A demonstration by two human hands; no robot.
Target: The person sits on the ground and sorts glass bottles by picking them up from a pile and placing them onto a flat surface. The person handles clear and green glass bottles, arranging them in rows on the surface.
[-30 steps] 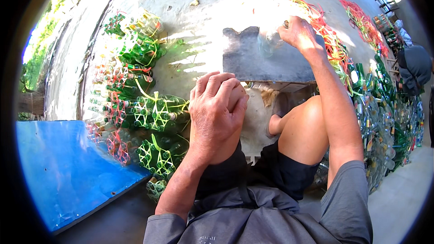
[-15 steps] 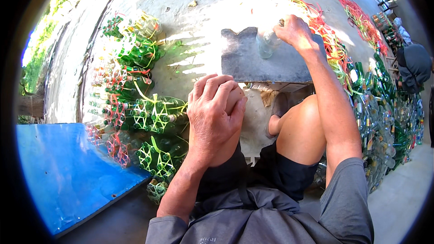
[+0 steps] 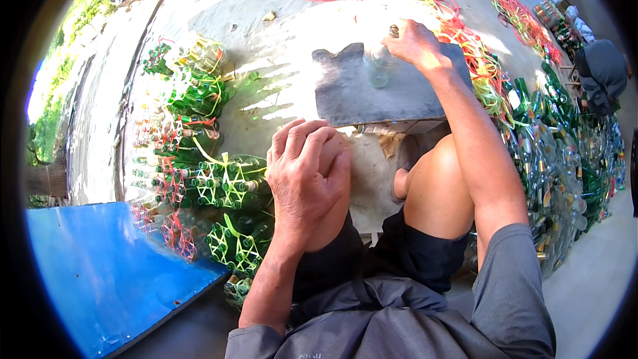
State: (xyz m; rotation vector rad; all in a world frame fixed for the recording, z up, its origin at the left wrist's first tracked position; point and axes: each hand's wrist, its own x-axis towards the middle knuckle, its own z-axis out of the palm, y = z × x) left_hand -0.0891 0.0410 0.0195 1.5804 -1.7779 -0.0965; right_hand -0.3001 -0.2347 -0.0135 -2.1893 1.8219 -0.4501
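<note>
One clear bottle [image 3: 379,70] still gripped by the right hand [image 3: 413,44], left hand [image 3: 302,176] still cupping a knee [image 3: 334,151], view turned slightly.

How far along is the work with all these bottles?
Partway, it seems. Done, apparently: the strapped bundles of green bottles at left. In hand: a clear glass bottle standing on the grey slab, the right hand at its neck; the left hand rests on the left knee. Probably left: the heap of bottles at right, beside loose red and yellow strips.
</note>
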